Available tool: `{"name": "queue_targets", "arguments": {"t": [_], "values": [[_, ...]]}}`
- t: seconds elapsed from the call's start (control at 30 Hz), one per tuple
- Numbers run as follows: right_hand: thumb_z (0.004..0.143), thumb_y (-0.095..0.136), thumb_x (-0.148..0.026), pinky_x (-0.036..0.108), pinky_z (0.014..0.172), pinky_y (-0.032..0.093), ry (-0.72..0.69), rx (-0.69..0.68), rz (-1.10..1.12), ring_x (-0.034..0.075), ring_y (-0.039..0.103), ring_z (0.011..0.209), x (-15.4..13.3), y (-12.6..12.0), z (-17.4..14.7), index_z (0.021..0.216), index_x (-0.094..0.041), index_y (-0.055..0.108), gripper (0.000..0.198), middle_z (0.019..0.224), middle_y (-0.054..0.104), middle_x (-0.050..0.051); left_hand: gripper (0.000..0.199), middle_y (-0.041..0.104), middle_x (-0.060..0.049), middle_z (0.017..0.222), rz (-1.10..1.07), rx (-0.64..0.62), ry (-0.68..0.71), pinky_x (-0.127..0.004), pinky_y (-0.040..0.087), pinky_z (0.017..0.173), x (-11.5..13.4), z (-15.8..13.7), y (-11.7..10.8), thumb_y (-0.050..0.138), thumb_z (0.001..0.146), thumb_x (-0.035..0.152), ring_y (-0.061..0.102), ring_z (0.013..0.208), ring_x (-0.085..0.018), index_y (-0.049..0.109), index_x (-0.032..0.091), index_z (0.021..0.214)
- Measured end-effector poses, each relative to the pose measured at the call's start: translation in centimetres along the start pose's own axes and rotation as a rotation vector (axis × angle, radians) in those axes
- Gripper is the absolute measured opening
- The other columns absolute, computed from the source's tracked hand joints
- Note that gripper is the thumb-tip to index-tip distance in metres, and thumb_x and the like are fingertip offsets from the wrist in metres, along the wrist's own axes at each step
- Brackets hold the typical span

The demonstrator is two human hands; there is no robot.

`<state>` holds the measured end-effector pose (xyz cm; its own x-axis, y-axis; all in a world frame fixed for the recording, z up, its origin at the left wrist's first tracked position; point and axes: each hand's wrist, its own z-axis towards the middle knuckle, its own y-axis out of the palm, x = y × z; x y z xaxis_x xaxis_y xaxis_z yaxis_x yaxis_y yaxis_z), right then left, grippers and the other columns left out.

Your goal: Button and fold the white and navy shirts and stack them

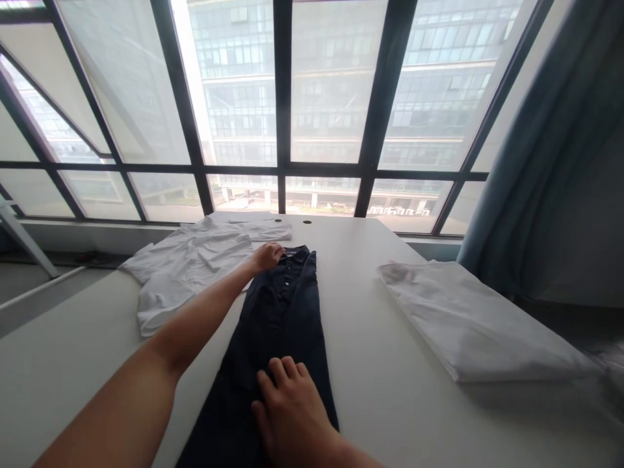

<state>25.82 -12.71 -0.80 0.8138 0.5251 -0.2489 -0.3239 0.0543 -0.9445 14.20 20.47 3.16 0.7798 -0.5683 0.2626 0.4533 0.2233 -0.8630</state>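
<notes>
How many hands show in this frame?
2: the left hand is at the collar of the navy shirt, and the right hand is on the shirt's front, nearer the camera. No others show.

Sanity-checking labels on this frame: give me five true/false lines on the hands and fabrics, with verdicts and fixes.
1. The left hand is at the collar end of the dark shirt. True.
2. The right hand is up at the collar too. False: it rests on the dark shirt's front, nearer the camera.
3. The spread white clothing lies right of the dark shirt. False: it lies to the left.
4. Folded white fabric lies to the right of the dark shirt, apart from both hands. True.
5. The curtain hangs at the left of the view. False: it hangs at the right.
</notes>
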Motion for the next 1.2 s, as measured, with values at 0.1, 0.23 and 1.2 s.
{"name": "queue_targets", "arguments": {"t": [0.1, 0.23, 1.2], "values": [[0.095, 0.047, -0.033, 0.048, 0.094, 0.047, 0.008, 0.002, 0.023, 0.030, 0.054, 0.108, -0.2, -0.5, -0.1, 0.121, -0.019, 0.062, 0.033, 0.121, 0.061, 0.013, 0.032, 0.069, -0.010, 0.116, -0.008, 0.009, 0.016, -0.035, 0.046, 0.101, -4.0, -3.3, -2.1, 0.046, 0.093, 0.030, 0.062, 0.111, -0.023, 0.068, 0.016, 0.111], [0.095, 0.046, -0.033, 0.048, 0.097, 0.046, 0.005, 0.005, 0.017, 0.029, 0.054, 0.111, 0.1, 0.0, -0.1, 0.126, -0.022, 0.061, 0.036, 0.124, 0.060, 0.011, 0.050, 0.062, -0.014, 0.132, -0.053, -0.122, 0.103, -0.036, 0.041, 0.108, -6.5, -5.6, -1.8, 0.050, 0.092, 0.046, 0.056, 0.124, -0.026, 0.060, 0.013, 0.128], [0.093, 0.045, -0.063, 0.053, 0.121, 0.007, -0.174, -0.304, 0.241, 0.029, 0.012, 0.150, -0.3, -2.4, 0.7, 0.155, -0.024, 0.027, 0.075, 0.161, 0.017, 0.012, 0.062, 0.020, -0.011, 0.161, 0.185, -0.314, 0.169, -0.046, 0.011, 0.121, -1.1, -7.3, 1.4, 0.023, 0.102, 0.048, 0.013, 0.150, -0.024, 0.031, 0.014, 0.152]]}}
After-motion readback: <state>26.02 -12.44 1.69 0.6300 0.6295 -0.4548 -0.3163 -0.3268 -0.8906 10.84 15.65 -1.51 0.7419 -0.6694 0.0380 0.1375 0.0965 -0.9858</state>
